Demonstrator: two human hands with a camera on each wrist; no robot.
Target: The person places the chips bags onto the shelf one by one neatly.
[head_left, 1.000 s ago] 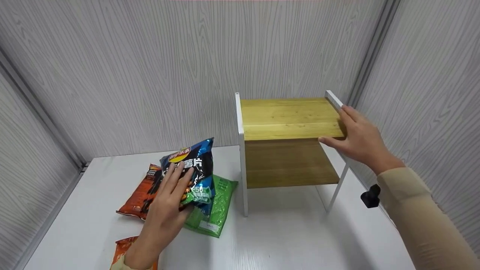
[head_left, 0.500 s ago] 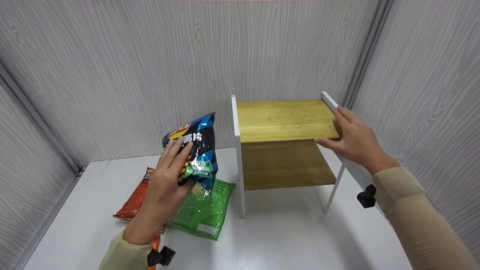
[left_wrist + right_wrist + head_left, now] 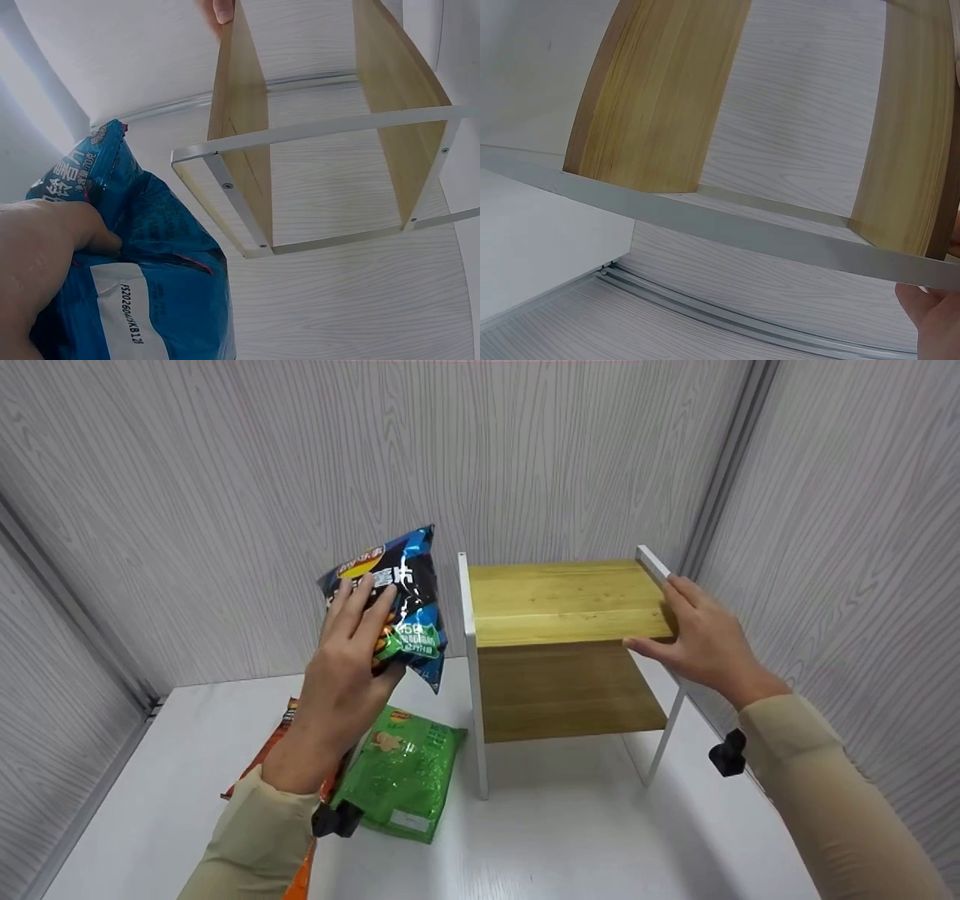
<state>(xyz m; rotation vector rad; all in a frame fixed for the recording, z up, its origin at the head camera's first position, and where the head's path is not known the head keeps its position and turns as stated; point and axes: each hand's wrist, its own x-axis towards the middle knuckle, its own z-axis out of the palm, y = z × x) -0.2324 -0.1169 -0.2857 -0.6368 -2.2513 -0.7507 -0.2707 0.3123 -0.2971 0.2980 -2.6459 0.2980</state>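
Observation:
My left hand grips a black and blue bag of potato chips and holds it in the air, left of the shelf. In the left wrist view the thumb presses into the blue back of the chip bag, beside a white printed label. My right hand rests at the right front corner of the small two-tier shelf, fingers over its white side rail and thumb at the upper board's front edge. In the right wrist view only part of the right hand shows, at the shelf's metal frame.
A green chip bag lies on the white table, left of the shelf. A red bag and an orange bag are mostly hidden by my left arm. Grey wood-grain walls enclose the table.
My left hand has lifted the black and blue chip bag up from above the other bags, uncovering more of the green one. The right hand stays on the shelf corner.

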